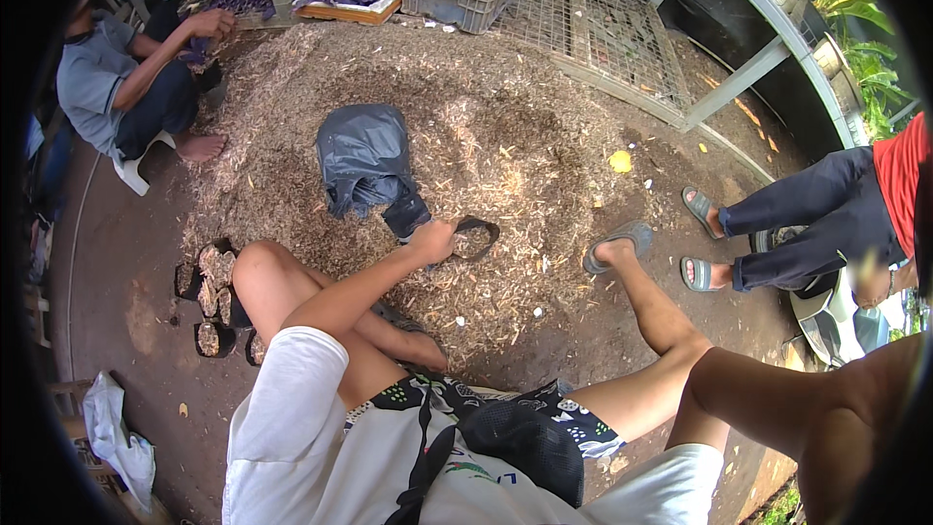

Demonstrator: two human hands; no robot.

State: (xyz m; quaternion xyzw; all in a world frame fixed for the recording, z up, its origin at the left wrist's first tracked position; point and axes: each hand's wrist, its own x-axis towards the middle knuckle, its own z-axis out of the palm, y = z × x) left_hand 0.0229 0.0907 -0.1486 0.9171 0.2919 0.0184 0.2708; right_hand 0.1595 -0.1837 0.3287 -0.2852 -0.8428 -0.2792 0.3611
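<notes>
"While the left grip (434, 241) is curled into a fist, what is in it?"

"The edge of a small black bag (494, 233). Its looped mouth juts out just right of the knuckles, its length seeming to run sideways."

"And the right hand?"

"Outside the view, so I cannot tell its state. That arm (777, 399) leaves at the right edge; the left is the nearer one shown."

"What hems the fist in?"

"Up and left, a large black plastic bag (364, 156) slants down toward it; whether they touch, I cannot tell. Lower left comes the bent left knee (272, 282), with filled bags (216, 265) beyond."

"Any room?"

"Rightward, over wood chips (544, 185) toward the right sandal (637, 235). The grey crate (457, 7) stands well apart, past the far chips."
</notes>
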